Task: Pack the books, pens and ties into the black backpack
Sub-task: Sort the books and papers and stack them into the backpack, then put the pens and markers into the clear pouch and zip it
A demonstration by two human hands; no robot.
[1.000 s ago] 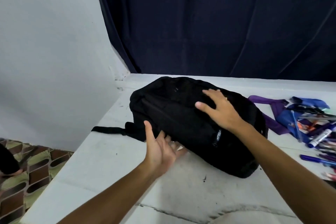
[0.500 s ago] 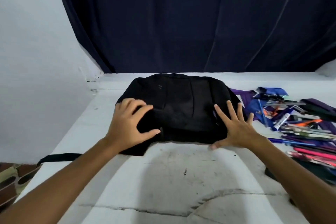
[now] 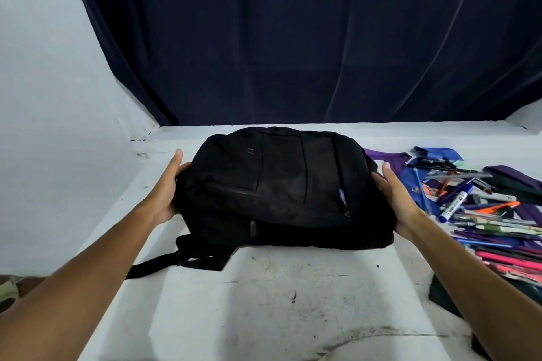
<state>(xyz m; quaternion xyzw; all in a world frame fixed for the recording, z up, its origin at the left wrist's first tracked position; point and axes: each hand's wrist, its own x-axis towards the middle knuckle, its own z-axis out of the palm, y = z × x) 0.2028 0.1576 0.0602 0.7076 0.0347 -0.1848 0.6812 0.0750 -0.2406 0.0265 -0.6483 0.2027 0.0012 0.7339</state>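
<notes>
The black backpack [image 3: 281, 184] lies flat on the white table [image 3: 264, 308], zipped pockets facing up. My left hand [image 3: 168, 187] grips its left side, thumb up, fingers tucked against the fabric. My right hand [image 3: 396, 199] holds its right side, with the fingers hidden under the bag. To the right, a heap of pens [image 3: 492, 228] and a blue marker [image 3: 457, 202] lies mixed with a purple tie [image 3: 381, 157] and a blue tie [image 3: 434, 152]. A dark flat thing [image 3: 445, 293], maybe a book, shows at the lower right.
A backpack strap [image 3: 152, 265] trails toward the table's left edge. A dark curtain [image 3: 293, 38] hangs behind the table and a white wall [image 3: 44, 97] stands at the left. The floor drops away past the left edge.
Both hands have moved from the top of the backpack to its two sides. The bag now lies squarer to me and nearer.
</notes>
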